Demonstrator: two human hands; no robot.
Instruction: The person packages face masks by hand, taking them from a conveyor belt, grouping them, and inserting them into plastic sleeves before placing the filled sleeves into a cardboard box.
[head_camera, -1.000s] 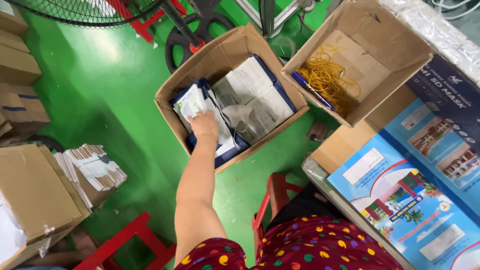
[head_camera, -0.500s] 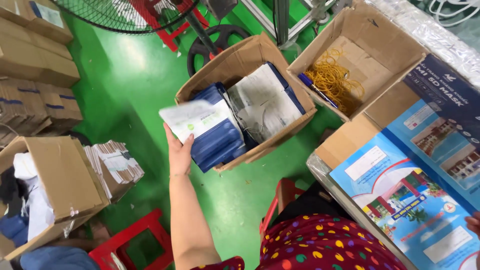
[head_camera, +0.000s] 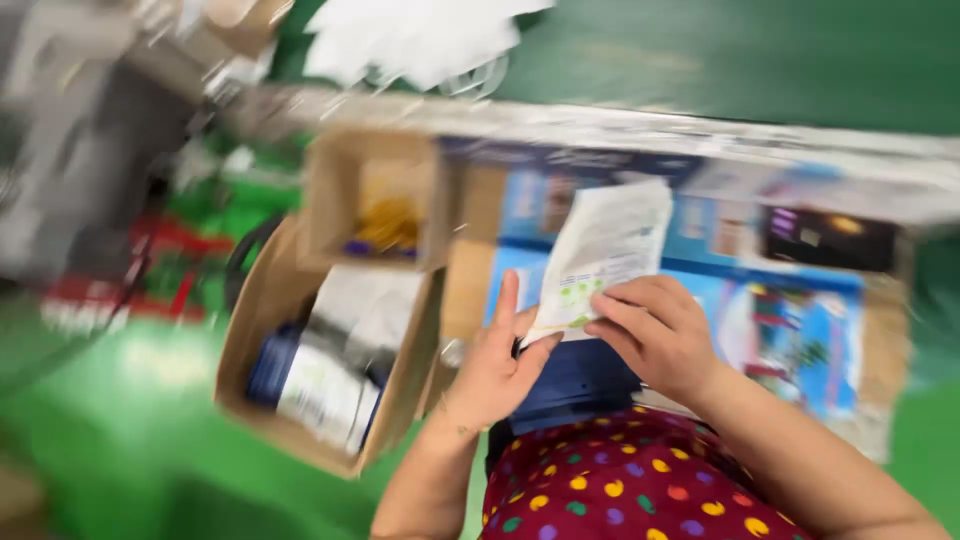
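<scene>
Both hands are holding a white printed packet (head_camera: 605, 255) just above the person's lap, over the near edge of the counter (head_camera: 880, 330). The left hand (head_camera: 500, 365) is cradling its lower corner with fingers mostly straight; the right hand (head_camera: 650, 330) is curling over the bottom edge, fingers bent and pinching. Blue printed sheets (head_camera: 790, 330) are lying on the counter beneath. To the left, a cardboard box (head_camera: 265, 330) is sitting on the green floor (head_camera: 130, 440). A firm pinch on both corners would be keeping the packet flat, I think.
</scene>
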